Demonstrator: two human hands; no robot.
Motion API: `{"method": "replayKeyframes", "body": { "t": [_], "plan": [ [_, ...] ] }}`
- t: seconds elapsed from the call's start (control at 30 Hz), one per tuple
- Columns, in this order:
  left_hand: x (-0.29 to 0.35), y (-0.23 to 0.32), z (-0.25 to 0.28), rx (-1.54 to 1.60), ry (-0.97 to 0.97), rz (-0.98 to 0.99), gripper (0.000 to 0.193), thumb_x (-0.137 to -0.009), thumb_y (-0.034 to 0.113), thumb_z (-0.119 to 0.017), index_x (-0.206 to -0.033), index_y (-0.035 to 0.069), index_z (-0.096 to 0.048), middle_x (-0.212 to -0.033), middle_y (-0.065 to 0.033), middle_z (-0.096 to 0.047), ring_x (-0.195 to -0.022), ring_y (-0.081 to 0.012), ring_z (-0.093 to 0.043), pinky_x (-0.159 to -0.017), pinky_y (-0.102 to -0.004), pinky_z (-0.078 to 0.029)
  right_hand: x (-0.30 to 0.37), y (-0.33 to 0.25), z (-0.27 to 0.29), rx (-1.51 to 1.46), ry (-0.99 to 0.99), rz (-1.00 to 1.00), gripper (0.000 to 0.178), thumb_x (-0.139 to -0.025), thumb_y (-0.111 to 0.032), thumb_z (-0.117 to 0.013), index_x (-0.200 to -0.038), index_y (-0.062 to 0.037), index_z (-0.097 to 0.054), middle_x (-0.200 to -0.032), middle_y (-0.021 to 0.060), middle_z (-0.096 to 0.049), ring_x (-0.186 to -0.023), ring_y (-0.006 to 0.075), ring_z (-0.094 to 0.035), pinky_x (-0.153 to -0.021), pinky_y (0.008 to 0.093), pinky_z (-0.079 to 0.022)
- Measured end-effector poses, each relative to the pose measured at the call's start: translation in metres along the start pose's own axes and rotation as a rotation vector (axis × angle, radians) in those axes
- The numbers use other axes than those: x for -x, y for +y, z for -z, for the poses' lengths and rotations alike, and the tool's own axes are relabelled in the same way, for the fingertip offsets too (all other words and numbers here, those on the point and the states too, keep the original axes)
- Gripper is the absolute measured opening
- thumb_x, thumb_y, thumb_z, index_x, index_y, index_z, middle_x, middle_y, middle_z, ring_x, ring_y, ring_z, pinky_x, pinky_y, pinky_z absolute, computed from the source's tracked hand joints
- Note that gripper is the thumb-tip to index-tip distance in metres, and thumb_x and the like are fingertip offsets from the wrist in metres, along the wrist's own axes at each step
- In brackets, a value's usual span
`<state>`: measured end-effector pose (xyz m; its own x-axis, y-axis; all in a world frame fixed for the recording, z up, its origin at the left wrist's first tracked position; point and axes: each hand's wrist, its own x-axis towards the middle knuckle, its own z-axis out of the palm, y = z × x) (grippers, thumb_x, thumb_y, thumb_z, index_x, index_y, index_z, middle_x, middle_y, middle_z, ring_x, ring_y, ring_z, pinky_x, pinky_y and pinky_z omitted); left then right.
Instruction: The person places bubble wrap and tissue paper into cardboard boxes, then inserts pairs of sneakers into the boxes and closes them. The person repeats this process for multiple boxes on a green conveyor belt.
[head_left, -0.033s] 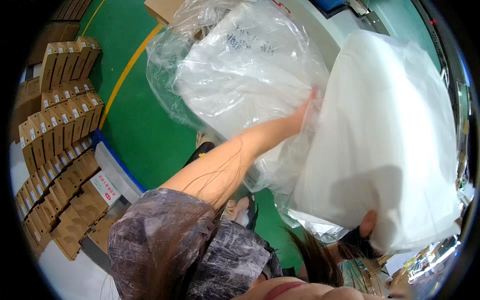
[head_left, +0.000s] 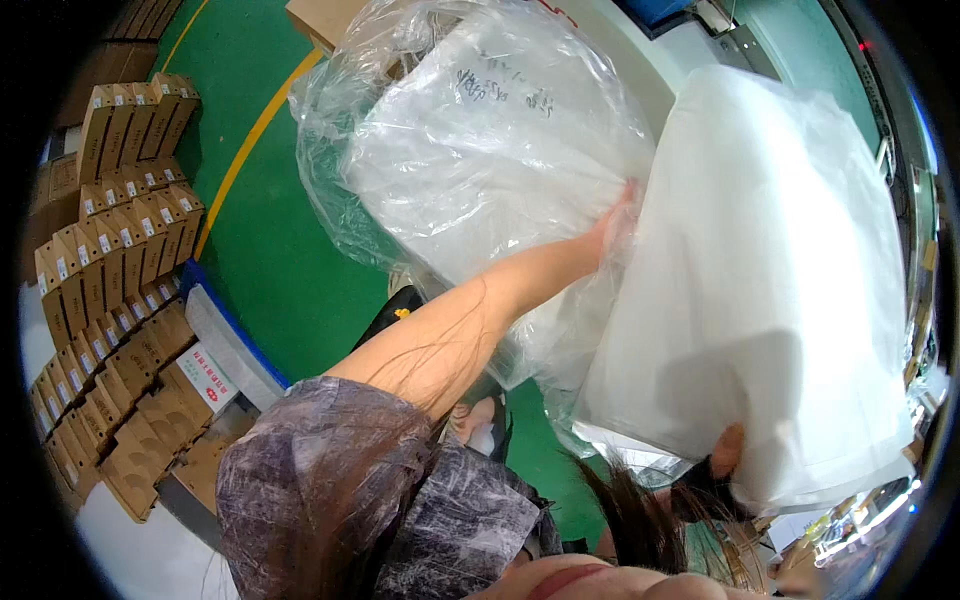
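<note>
My left hand (head_left: 617,222) reaches across to the clear plastic bag (head_left: 400,190), where creases gather at its closed fingers; film hides part of them. White sheeting (head_left: 500,130) with handwritten marks shows through this bag. On the right, a large stack of thin, translucent white sheets or bags (head_left: 760,230) rises beside the left hand. My right hand (head_left: 727,452), with black cloth at the wrist, grips the stack's lower edge. Its thumb shows, and the other fingers are hidden by the sheets.
Rows of brown cardboard boxes (head_left: 110,240) stand at the left, beside a grey bin wall with a blue rim (head_left: 235,325). A yellow line (head_left: 255,135) crosses the green floor. A cardboard carton (head_left: 325,20) sits at the top, and a blue container (head_left: 655,10) lies farther right.
The white stack and my right hand have shifted slightly left. The clear bag's film has moved a little, while my left hand keeps its grip.
</note>
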<state>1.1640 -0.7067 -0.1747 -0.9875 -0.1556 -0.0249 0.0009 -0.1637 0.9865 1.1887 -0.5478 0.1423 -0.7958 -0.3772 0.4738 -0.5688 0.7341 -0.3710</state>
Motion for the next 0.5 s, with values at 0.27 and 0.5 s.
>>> {"method": "replayKeyframes", "body": {
  "t": [0.27, 0.5],
  "plan": [
    [0.083, 0.087, 0.083, -0.852, -0.303, -0.025, 0.027, -0.078, 0.013, -0.051, -0.105, 0.007, -0.05, -0.11, -0.0089, -0.049, -0.095, -0.0275, -0.05, -0.083, -0.0354, -0.04, 0.031, 0.014, -0.008, -0.052, -0.396, 0.078, 0.021, -0.072, -0.018, -0.065, -0.089, -0.0056, -0.059, -0.084, 0.0083, -0.058, -0.075, 0.0206, -0.053, -0.067, 0.0325, -0.042],
    [0.122, 0.033, 0.088, 0.223, 0.397, 0.055, 0.031, -0.086, 0.021, -0.043, -0.112, 0.005, -0.05, -0.117, -0.0084, -0.049, -0.104, -0.0222, -0.05, -0.086, -0.0373, -0.041, 0.035, 0.008, -0.021, -0.193, -0.67, 0.278, 0.032, -0.076, -0.019, -0.061, -0.106, -0.0103, -0.054, -0.103, 0.0078, -0.056, -0.095, 0.0222, -0.054, -0.08, 0.0338, -0.043]
  ]
}}
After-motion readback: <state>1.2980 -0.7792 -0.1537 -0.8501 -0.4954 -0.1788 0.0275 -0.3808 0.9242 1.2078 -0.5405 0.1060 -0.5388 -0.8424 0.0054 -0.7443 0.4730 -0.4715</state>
